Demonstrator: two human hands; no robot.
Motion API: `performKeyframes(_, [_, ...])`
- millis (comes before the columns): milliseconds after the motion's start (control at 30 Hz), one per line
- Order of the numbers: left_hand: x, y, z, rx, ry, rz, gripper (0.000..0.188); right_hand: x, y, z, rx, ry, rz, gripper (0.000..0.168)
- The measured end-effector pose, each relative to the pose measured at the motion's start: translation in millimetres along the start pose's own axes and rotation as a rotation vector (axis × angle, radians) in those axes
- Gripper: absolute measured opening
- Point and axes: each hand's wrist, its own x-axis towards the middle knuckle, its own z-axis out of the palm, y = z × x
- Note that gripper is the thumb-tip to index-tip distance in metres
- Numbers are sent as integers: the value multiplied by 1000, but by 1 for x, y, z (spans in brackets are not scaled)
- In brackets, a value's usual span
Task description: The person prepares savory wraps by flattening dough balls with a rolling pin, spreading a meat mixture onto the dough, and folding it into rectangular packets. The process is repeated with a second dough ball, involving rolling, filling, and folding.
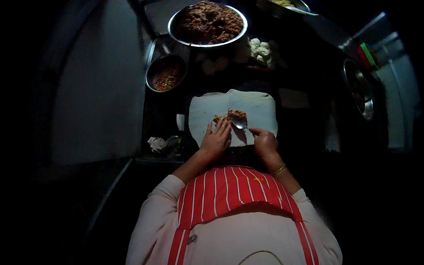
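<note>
A thin sheet of rolled dough (pixel 258 109) lies spread before me on a dark counter. Brown minced filling (pixel 237 114) sits in a small heap near its middle. My left hand (pixel 217 137) rests flat at the near edge of the filling, holding nothing, its fingertips touching it and its thumb spread apart. In my right hand (pixel 266 141) is the handle of a metal spoon (pixel 239 124), whose bowl lies against the filling just right of my left fingertips. The near edge of the dough reaches close to my wrists.
A large metal bowl (pixel 169 29) heaped with brown filling stands at the back. Left of it is a smaller bowl (pixel 147 81) with reddish contents. Pale lumps (pixel 260 50) lie behind the dough. Crumpled paper (pixel 157 144) is at left, a metal pan (pixel 347 69) at right.
</note>
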Motion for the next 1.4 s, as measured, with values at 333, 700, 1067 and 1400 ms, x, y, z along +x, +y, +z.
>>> performKeyframes(333, [53,1,-20,-38,-115,-30,69,4,17,-36,280,157,39,24])
performKeyframes(700, [63,-5,13,35,-180,48,75,19,29,-14,137,182,89,25])
performKeyframes(1067, [56,-27,0,83,-221,16,72,19,42,-6,203,77,105,27])
performKeyframes(1400, [41,1,-16,-5,-227,112,72,11,25,-1,174,-51,48,28])
